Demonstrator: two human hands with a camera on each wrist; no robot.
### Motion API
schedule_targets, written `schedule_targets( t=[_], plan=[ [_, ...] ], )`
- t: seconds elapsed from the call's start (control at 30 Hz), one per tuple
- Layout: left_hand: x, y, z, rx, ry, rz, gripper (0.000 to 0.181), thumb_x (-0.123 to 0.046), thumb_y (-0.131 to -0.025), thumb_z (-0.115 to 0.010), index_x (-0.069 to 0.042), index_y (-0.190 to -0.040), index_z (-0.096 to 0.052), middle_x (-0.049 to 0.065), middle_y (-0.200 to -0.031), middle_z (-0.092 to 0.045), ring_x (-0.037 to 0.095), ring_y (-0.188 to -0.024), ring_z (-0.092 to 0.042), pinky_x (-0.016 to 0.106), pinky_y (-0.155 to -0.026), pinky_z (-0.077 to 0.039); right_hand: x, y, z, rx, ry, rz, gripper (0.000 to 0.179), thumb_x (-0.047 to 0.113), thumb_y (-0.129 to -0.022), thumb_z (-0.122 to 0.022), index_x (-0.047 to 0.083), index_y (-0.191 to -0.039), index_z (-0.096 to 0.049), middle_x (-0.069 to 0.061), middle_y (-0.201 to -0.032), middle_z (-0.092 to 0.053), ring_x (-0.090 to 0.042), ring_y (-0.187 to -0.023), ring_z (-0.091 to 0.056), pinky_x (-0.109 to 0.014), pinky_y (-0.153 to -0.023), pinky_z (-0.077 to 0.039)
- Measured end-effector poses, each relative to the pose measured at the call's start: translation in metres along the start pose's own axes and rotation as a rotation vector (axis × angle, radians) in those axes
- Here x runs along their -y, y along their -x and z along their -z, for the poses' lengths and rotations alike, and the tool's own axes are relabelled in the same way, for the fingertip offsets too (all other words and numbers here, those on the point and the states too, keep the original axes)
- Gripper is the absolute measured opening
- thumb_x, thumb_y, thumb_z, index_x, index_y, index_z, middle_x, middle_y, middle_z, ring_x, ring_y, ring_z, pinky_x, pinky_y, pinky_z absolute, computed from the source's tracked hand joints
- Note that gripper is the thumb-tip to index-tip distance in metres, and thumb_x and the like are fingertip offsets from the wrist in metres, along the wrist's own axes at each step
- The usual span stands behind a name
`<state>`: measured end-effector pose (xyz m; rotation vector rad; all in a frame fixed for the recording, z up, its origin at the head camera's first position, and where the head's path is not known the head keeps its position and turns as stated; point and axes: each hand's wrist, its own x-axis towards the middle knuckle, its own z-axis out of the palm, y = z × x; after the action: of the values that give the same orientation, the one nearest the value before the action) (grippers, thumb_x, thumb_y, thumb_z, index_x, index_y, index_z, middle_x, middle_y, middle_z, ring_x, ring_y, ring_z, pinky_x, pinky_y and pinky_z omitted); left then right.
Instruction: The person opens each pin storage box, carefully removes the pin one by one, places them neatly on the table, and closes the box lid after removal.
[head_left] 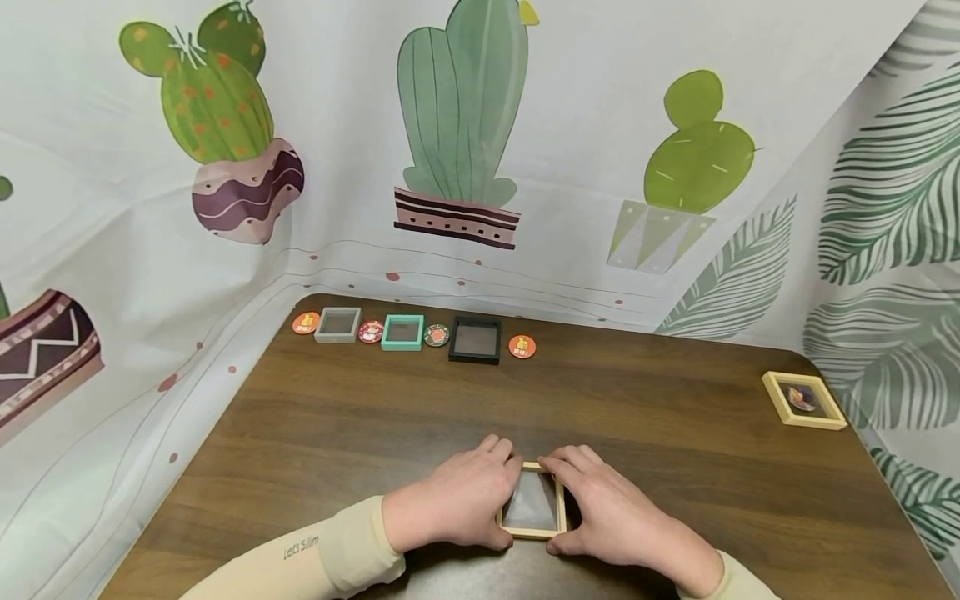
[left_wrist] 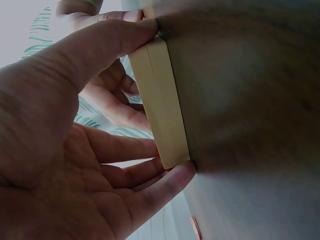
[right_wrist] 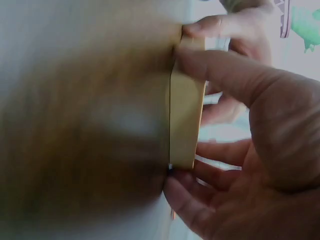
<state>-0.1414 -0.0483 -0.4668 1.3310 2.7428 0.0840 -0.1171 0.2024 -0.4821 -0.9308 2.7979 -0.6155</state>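
A pale yellow square display frame (head_left: 532, 533) with a clear film window lies on the table at the near middle. My left hand (head_left: 468, 496) grips its left side, thumb at the near corner and fingers at the far one. On the opposite side, my right hand (head_left: 611, 504) holds the frame the same way. The left wrist view shows the frame's plain side wall (left_wrist: 160, 105) between thumb and fingertips, low against the tabletop. From the right wrist, the other side wall (right_wrist: 185, 110) appears between thumb and fingers.
Along the table's (head_left: 360, 417) back edge stand a grey frame (head_left: 338, 337), a teal frame (head_left: 402, 345) and a black frame (head_left: 475, 358), with round badges (head_left: 306, 322) among them. Another yellow frame (head_left: 806, 419) holding a small item lies far right. A printed cloth (head_left: 337, 217) hangs behind.
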Motion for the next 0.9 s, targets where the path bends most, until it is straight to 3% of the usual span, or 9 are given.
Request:
schedule_targets(
  t=[0.17,0.3,0.5,0.67,0.9],
  plan=[
    [0.0,-0.001,-0.002,0.0,-0.013,0.009,0.086,-0.055,-0.076,-0.095,0.0,-0.137,-0.07,0.003,-0.115,-0.061,0.017,-0.107,-0.054,0.027,-0.086,-0.057,-0.019,0.001,0.009,0.01,-0.047,0.064,0.098,0.066,-0.082,-0.093,0.007,-0.154,-0.062,0.003,-0.149,-0.059,-0.019,-0.136,-0.055,-0.048,-0.11,-0.054],
    [-0.001,-0.001,-0.003,-0.018,-0.03,0.01,0.087,-0.055,-0.073,-0.096,0.0,-0.135,-0.07,0.003,-0.113,-0.061,0.017,-0.106,-0.054,0.027,-0.085,-0.057,-0.044,0.003,0.022,-0.07,-0.034,0.045,0.098,0.068,-0.085,-0.087,0.004,-0.155,-0.061,-0.008,-0.15,-0.062,-0.029,-0.138,-0.058,-0.056,-0.111,-0.054],
    [-0.001,0.0,-0.003,-0.008,-0.018,0.014,0.085,-0.054,-0.074,-0.096,-0.001,-0.135,-0.07,0.003,-0.113,-0.061,0.017,-0.104,-0.054,0.027,-0.082,-0.056,-0.101,0.012,0.052,-0.243,0.055,-0.133,0.098,0.058,-0.088,-0.09,0.0,-0.159,-0.056,-0.025,-0.155,-0.057,-0.047,-0.142,-0.053,-0.07,-0.112,-0.047],
    [-0.001,-0.001,-0.003,-0.012,-0.022,0.013,0.085,-0.055,-0.074,-0.096,-0.001,-0.135,-0.07,0.003,-0.113,-0.061,0.017,-0.104,-0.054,0.026,-0.083,-0.056,-0.153,0.033,0.076,-0.383,0.132,-0.283,0.093,0.052,-0.092,-0.09,-0.007,-0.155,-0.056,-0.036,-0.151,-0.053,-0.058,-0.139,-0.047,-0.076,-0.11,-0.04],
    [-0.001,0.0,-0.003,-0.019,-0.02,0.004,0.086,-0.055,-0.074,-0.096,-0.002,-0.135,-0.07,0.002,-0.112,-0.061,0.016,-0.103,-0.053,0.026,-0.083,-0.055,-0.216,0.072,0.095,-0.437,0.173,-0.503,0.095,0.051,-0.1,-0.081,-0.018,-0.155,-0.045,-0.049,-0.15,-0.042,-0.07,-0.14,-0.035,-0.081,-0.111,-0.028]
  ],
)
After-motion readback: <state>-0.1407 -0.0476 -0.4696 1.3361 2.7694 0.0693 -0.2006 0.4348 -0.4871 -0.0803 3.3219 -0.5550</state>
